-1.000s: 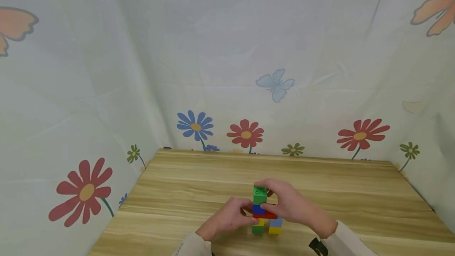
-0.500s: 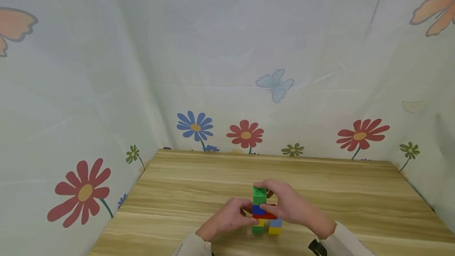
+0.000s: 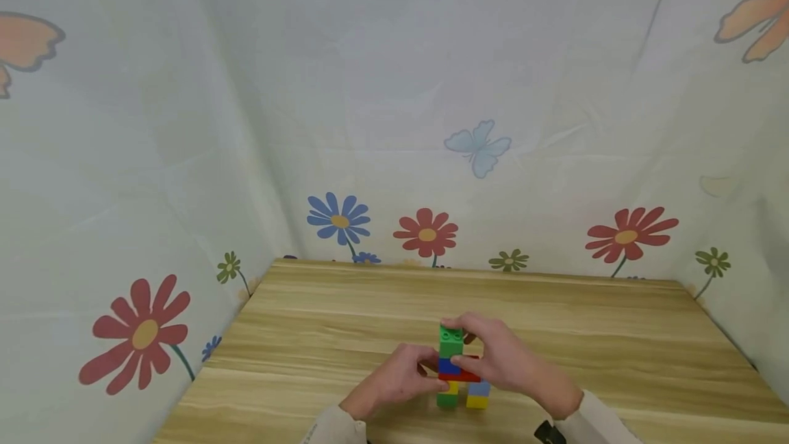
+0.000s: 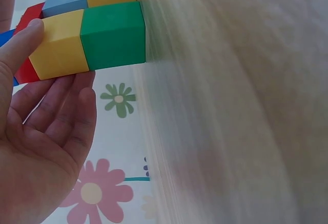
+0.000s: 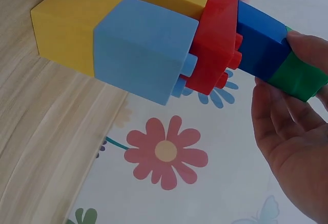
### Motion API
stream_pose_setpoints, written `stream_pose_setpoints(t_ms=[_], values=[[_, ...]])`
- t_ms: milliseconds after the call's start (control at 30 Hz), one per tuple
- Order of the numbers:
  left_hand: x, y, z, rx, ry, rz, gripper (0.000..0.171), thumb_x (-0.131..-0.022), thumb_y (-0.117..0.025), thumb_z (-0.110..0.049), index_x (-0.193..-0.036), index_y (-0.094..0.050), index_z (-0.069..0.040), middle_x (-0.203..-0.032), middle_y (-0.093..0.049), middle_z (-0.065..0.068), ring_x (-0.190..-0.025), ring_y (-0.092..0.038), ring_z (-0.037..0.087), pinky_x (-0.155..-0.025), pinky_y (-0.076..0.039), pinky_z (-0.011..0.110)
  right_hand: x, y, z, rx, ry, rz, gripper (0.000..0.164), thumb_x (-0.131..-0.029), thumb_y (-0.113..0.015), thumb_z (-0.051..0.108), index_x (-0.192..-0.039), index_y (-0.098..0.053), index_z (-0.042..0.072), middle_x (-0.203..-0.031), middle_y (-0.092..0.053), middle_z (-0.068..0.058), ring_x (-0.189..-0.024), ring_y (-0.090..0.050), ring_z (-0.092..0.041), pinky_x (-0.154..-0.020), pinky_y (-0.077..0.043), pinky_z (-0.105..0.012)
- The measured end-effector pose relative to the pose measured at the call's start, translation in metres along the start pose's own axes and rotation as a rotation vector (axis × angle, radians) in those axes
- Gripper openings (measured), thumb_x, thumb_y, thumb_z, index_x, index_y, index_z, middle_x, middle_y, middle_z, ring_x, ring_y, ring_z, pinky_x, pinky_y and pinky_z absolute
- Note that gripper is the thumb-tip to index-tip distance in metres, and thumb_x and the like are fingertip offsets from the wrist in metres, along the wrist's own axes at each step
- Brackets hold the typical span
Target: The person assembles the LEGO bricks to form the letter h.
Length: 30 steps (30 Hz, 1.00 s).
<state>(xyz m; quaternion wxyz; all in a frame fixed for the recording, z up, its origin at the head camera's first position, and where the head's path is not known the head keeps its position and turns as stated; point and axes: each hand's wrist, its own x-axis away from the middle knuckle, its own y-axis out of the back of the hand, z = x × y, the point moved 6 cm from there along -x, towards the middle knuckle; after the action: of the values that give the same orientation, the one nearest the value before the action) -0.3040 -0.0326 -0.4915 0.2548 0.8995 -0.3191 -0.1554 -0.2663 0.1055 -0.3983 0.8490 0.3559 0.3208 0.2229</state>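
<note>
A small structure of building bricks stands on the wooden table. One leg is a green brick (image 4: 114, 34) under a yellow brick (image 4: 59, 44); the other is a yellow brick (image 5: 74, 26) under a light blue brick (image 5: 143, 47). A flat red brick (image 5: 212, 39) bridges both, and two light blue studs show beside it. Above its left end sit a blue brick (image 5: 261, 39) and a top green brick (image 3: 451, 344). My left hand (image 3: 401, 374) grips the left leg, thumb on the yellow brick. With thumb and fingers, my right hand (image 3: 502, 355) holds the top green brick, thumb reaching the blue one.
The wooden table (image 3: 333, 307) spreads behind and to both sides of the bricks. A pale curtain (image 3: 370, 88) printed with flowers and butterflies hangs along its back and sides.
The right hand and the top bricks sit a few pixels lower in the head view than before. Both holds stay the same.
</note>
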Motion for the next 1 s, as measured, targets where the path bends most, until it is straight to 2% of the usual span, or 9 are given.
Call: stream_pose_setpoints(t_ms=[567, 833, 1000], values=[[-0.0003, -0.0004, -0.0025, 0.002, 0.016, 0.003, 0.022, -0.081, -0.076, -0.025, -0.100, -0.070, -0.016, -0.092, -0.068, -0.013, -0.086, -0.061, 0.000, -0.076, -0.050, 0.023, 0.0029, 0.0008, 0.0002, 0.005, 0.014, -0.044, 0.049, -0.081, -0.075, 0.012, -0.126, -0.056, 0.012, -0.109, -0.061, 0.007, -0.087, -0.057, -0.006, -0.076, -0.052, -0.028], [0.0010, -0.0004, -0.0063, -0.005, 0.014, -0.001, 0.023, -0.082, -0.076, -0.025, -0.102, -0.070, -0.016, -0.094, -0.068, -0.013, -0.087, -0.061, 0.000, -0.075, -0.050, 0.024, 0.0047, 0.0011, 0.0016, 0.023, -0.040, -0.033, 0.052, -0.082, -0.075, 0.011, -0.129, -0.053, 0.012, -0.111, -0.059, 0.008, -0.089, -0.057, -0.006, -0.078, -0.052, -0.028], [0.0022, -0.0011, -0.0089, -0.021, 0.019, 0.000, 0.023, -0.082, -0.075, -0.025, -0.103, -0.070, -0.015, -0.095, -0.068, -0.012, -0.088, -0.060, 0.001, -0.075, -0.050, 0.024, 0.0059, 0.0020, -0.0014, 0.001, -0.131, 0.004, 0.061, -0.084, -0.074, 0.018, -0.137, -0.044, 0.011, -0.109, -0.059, 0.007, -0.091, -0.057, -0.010, -0.078, -0.052, -0.030]])
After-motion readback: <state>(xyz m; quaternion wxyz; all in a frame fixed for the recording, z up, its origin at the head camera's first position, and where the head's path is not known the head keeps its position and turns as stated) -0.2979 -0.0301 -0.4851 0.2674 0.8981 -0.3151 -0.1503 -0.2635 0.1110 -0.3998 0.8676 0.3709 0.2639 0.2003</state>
